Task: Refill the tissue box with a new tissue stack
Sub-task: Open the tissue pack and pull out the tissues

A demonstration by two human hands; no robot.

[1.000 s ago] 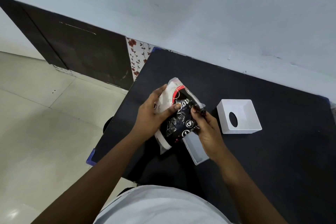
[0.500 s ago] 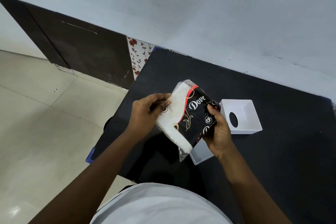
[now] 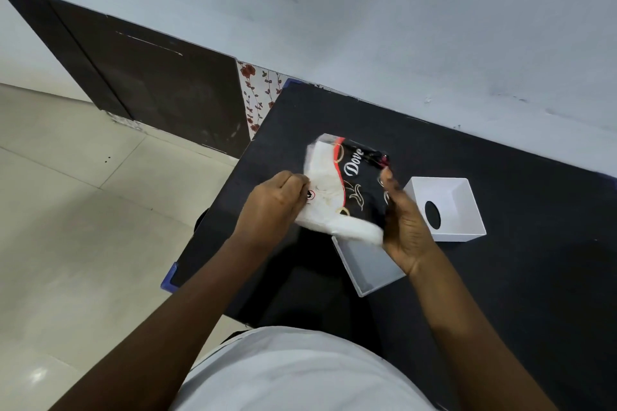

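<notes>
While both hands held the tissue pack (image 3: 347, 190) above the black table (image 3: 500, 277), nearest the camera was the person's white shirt (image 3: 300, 374), with two bare forearms reaching out from it. Just beyond, under the pack's near end, lay the open white tray (image 3: 367, 264) of the tissue box, partly hidden by the pack and the right wrist. The left hand (image 3: 272, 207) pinched the pack's white side with curled fingers; the right hand (image 3: 405, 227) gripped its black side (the printed word "Dove" faced up), thumb on top. The pack was tilted, clear of the tray. Right of the pack, just beside the right hand, sat the white box cover (image 3: 447, 210), its oval slot showing. Beyond the pack rose a pale wall (image 3: 367, 10).
</notes>
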